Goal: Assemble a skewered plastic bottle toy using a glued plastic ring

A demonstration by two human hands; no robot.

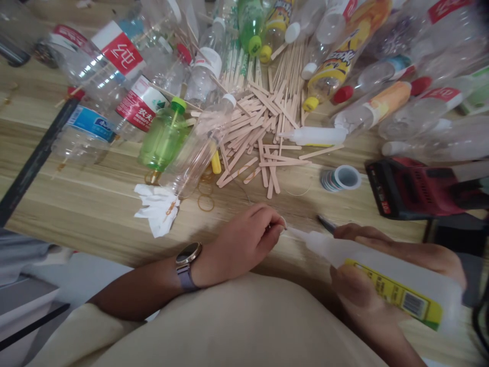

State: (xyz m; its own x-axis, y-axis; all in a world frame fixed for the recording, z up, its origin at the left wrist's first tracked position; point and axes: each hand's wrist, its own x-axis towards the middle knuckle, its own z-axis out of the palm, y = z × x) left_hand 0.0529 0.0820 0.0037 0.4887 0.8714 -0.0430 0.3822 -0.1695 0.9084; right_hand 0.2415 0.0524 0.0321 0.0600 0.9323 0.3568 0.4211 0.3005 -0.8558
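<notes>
At our pale wooden table [103, 188], our right hand [364, 300] grips a translucent, yellow-labelled plastic bottle [399, 290], its nozzle [297, 233] at our left hand [244, 239], fingertips [274, 233] pinched on what we cannot tell, where over-squeezing could wet them.

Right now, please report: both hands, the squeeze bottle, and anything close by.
Left hand pinched, contents unclear. Right hand around squeeze bottle, nozzle pointing at left hand. Dark tool tip beside right hand; wooden sticks beyond.

There are two nozzle bottles [397, 290] [319, 135], one wristwatch [189, 261] and one power tool [414, 188].
</notes>
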